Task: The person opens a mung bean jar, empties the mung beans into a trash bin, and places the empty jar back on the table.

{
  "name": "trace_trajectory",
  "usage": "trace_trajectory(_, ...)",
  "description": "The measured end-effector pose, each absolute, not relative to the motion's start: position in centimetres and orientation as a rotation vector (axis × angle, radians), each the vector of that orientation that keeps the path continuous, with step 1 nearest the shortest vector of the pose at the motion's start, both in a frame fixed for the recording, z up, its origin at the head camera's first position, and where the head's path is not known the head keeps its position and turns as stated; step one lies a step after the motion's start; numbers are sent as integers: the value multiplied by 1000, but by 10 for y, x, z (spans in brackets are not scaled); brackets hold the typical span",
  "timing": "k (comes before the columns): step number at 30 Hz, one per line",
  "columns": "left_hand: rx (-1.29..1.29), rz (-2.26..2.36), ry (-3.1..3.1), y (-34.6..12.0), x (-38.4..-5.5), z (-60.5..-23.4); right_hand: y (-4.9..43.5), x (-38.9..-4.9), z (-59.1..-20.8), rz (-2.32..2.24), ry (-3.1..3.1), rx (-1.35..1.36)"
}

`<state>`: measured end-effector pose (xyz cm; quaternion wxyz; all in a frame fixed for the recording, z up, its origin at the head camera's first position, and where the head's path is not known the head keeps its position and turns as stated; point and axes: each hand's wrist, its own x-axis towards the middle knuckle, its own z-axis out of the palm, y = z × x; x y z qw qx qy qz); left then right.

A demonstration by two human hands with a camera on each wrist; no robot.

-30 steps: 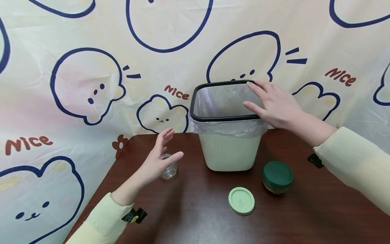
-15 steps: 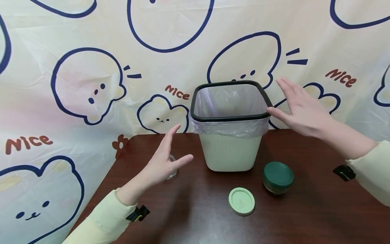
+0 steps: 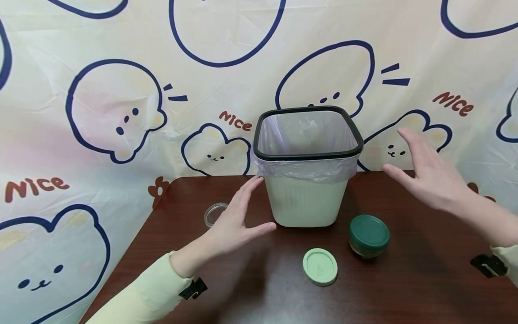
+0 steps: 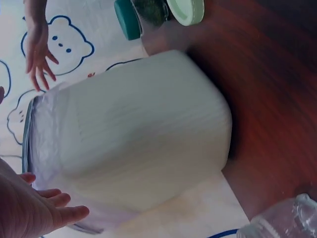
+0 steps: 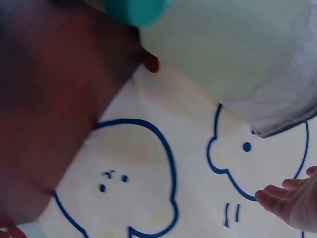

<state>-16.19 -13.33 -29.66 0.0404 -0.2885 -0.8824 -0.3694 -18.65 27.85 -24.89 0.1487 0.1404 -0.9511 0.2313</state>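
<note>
A pale green trash bin [image 3: 305, 202] with a black rim and a clear plastic bag folded over its edge stands upright at the back of the table. My left hand [image 3: 234, 225], fingers spread and holding nothing, hovers before the bin's lower left side. To the right of the bin my right hand [image 3: 435, 180] is held in the air, thumb apart from the fingers, also holding nothing. Behind my left hand is a clear plastic jar [image 3: 214, 212], partly hidden; the left wrist view shows the jar [image 4: 285, 220] at its lower right corner.
A jar with a dark green lid [image 3: 369, 231] stands right of the bin's base. A round light green lid [image 3: 320, 266] lies flat in front. The brown table [image 3: 283, 297] meets a printed cloth backdrop [image 3: 133, 189] behind and at the left.
My right hand has left the bin's right rim and moved right and down. My left hand has shifted right, away from the clear jar and nearer the bin. The bin stays put.
</note>
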Motion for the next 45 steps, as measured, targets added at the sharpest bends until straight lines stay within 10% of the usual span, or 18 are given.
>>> trace_trajectory(45,-1290,-1225,-2693,-62,-182,-333,275,-156,-401,1406,-2880,286)
